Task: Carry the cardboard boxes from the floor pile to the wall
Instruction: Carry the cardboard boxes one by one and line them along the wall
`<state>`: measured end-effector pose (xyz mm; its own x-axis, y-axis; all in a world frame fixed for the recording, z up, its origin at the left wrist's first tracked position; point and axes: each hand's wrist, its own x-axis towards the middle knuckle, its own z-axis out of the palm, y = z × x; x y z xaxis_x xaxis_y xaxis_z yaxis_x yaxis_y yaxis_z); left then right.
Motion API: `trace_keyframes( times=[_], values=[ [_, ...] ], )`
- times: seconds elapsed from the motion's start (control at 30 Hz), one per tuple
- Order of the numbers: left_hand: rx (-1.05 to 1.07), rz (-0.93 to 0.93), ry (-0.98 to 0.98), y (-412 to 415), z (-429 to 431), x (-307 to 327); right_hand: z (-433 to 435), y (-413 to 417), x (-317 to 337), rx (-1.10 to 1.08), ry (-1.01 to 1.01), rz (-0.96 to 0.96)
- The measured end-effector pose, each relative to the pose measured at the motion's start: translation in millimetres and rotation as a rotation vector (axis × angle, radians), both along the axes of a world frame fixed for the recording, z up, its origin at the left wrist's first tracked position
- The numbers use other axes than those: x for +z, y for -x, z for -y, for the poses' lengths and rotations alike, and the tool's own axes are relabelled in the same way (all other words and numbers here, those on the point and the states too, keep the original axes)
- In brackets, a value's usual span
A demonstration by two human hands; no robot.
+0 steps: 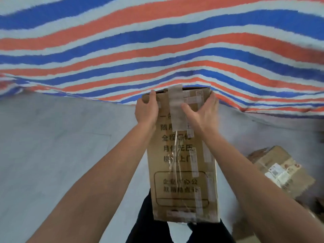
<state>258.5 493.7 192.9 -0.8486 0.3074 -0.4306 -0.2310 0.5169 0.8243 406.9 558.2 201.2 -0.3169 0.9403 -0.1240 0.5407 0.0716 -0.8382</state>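
Left fingers (152, 95): curled over the far left corner of the box (182, 172), tips hooked on its top edge, the rest wrapped down the left side; grip closed on the cardboard. Left hand (146, 111): back of the hand facing the camera, wrist straight, forearm running back and down to the lower left corner of the view, elbow out of sight. Right thumb (186, 109): spread wide and laid flat across the printed face, its tip touching the tape (176, 106). Right fingers (213, 99): bent round the far right edge, tips hidden behind it. Right hand (204, 113): clamps that corner between thumb and fingers, slightly blurred; forearm running back to the lower right, both arms bare and nearly straight. Box: tall, brown, printed with black characters, held lengthwise between both hands with its printed face up toward the camera; a broad tape strip folds over the far end and loose clear film trails down the middle; labels run along the right side. Its far end meets the lower hem of the tarp (157, 41), its near end lies above the trousers (147, 225); whether it rests on anything cannot be told. Tarp: red, blue and white stripes, filling the upper half of the view. Floor (52, 155): pale grey. Second box (280, 171): labelled, tilted, on the floor well to the right.
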Motion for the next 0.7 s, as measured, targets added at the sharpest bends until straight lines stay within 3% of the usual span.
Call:
trace_keyframes(
  times=[0.23, 0.47, 0.7],
  values=[
    [0.350, -0.208, -0.057, 25.2, 160.3, 128.9, 101.6, 62.9, 111.2, 0.376, -0.054, -0.123],
    [0.519, -0.355, -0.351, 63.6, 336.6, 231.9, 248.4, 132.3, 208.6, 0.616, -0.244, -0.301],
    [0.580, -0.421, -0.656, 102.5, 549.0, 287.3, 445.2, 212.4, 273.1, 0.770, -0.478, -0.408]
  ],
)
